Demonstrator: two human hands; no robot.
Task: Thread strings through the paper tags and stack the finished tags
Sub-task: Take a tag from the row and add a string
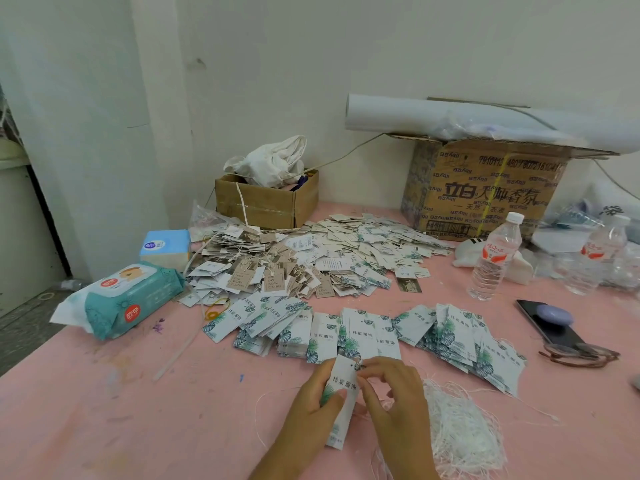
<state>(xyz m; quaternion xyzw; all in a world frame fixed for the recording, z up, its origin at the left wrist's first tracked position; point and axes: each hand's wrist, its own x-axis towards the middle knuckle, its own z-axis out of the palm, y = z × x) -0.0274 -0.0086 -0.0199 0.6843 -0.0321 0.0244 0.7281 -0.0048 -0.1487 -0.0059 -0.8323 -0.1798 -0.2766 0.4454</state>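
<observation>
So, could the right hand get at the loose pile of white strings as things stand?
Probably yes: the string pile lies just beside the right hand, with nothing between them, though that hand is busy pinching the tag.

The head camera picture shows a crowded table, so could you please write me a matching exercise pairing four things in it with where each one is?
Things
1. wet wipes pack
2. nearest paper tag
3. loose white strings
4. white paper roll

Places
a. lying on top of the large cardboard box
b. held in the left hand
c. on the table, next to the blue tissue pack
d. on the table, just to the right of the right hand

Pairs: 1-c, 2-b, 3-d, 4-a
</observation>
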